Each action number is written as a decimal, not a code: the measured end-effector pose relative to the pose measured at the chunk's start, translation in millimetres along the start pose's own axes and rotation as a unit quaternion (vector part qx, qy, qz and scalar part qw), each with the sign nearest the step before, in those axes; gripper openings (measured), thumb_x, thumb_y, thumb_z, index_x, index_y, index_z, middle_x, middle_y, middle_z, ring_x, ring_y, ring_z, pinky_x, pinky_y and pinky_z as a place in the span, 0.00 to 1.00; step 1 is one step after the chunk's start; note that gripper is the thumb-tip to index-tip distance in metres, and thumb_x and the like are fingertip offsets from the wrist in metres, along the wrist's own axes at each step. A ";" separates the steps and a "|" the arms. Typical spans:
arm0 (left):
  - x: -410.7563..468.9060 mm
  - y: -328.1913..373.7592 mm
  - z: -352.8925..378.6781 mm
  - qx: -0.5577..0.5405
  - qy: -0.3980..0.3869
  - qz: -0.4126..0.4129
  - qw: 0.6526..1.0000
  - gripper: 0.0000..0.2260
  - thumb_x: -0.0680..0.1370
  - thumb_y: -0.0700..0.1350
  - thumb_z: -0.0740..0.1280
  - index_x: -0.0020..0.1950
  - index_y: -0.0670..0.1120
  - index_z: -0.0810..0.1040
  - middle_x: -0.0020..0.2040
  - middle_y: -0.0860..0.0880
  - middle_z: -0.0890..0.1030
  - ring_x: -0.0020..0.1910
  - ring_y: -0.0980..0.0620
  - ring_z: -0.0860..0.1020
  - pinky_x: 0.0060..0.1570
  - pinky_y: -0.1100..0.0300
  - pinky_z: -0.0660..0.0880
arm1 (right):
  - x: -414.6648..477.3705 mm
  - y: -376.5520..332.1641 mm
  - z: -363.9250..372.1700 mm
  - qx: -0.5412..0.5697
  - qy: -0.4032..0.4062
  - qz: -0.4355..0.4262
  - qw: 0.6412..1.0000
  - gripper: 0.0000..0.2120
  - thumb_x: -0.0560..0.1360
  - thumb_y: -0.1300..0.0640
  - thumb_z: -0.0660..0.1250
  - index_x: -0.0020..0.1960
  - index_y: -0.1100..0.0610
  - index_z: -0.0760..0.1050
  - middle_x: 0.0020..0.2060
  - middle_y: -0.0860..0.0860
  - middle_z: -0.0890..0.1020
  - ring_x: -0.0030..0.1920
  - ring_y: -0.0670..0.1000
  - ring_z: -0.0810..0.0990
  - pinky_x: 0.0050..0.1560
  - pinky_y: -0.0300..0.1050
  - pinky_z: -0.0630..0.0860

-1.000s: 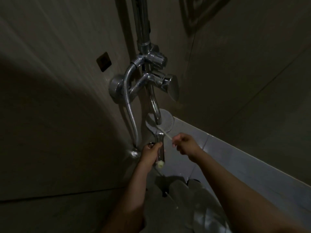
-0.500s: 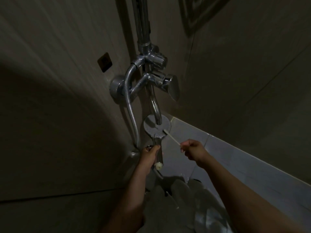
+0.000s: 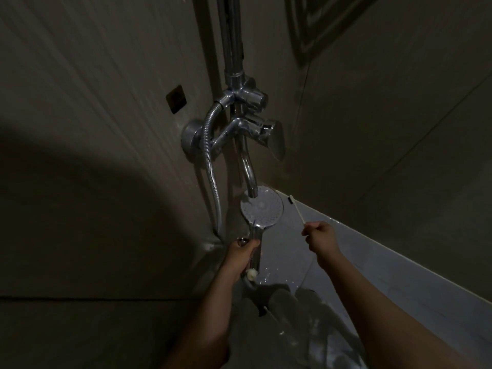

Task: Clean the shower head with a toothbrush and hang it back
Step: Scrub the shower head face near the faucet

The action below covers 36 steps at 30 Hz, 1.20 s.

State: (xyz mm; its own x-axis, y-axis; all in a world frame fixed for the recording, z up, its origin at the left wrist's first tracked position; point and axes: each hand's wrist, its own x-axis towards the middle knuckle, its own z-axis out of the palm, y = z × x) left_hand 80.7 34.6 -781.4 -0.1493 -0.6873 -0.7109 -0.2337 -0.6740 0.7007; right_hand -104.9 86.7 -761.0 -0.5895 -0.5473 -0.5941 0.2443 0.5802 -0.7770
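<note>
Shower head [image 3: 263, 209] rim hides behind spout [image 3: 247, 171]; toothbrush [image 3: 297, 213] bristles indistinct.

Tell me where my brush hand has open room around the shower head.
Open: between the shower head and the toothbrush, and between the left hand and right hand over grey floor. Crowded: the spout overlaps the head's top edge; the hose hangs close on its left.
</note>
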 end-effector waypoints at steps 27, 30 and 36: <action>-3.5 -6.2 29.1 -0.006 0.022 0.029 0.999 0.08 0.74 0.43 0.70 0.40 0.38 0.79 0.36 0.42 0.81 0.35 0.48 0.79 0.35 0.63 0.74 | -45.1 -70.2 -8.7 0.120 -0.018 -0.135 0.983 0.08 0.81 0.61 0.55 0.53 0.62 0.72 0.34 0.52 0.75 0.31 0.46 0.72 0.31 0.37 0.69; -7.5 -11.1 27.2 -0.015 0.028 0.030 0.999 0.09 0.74 0.42 0.69 0.34 0.43 0.77 0.30 0.47 0.80 0.31 0.50 0.77 0.31 0.64 0.72 | -52.8 -83.8 -4.6 0.153 -0.044 -0.155 0.975 0.09 0.81 0.61 0.55 0.55 0.63 0.72 0.37 0.53 0.78 0.35 0.47 0.77 0.34 0.35 0.75; -13.8 -12.4 18.6 -0.032 0.027 0.032 0.999 0.06 0.75 0.40 0.68 0.39 0.39 0.79 0.37 0.41 0.80 0.37 0.48 0.77 0.36 0.60 0.72 | -69.9 -115.8 8.4 0.253 -0.112 -0.199 0.940 0.09 0.82 0.62 0.53 0.52 0.63 0.71 0.48 0.58 0.82 0.49 0.53 0.82 0.55 0.45 0.78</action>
State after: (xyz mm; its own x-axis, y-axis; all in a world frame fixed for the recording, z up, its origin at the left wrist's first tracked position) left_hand 67.8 57.5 -781.4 -0.1085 -0.7418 -0.6617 -0.1631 -0.6434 0.7480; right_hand -85.5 52.7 -631.2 -0.5483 -0.8067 -0.2205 0.4072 -0.0272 -0.9129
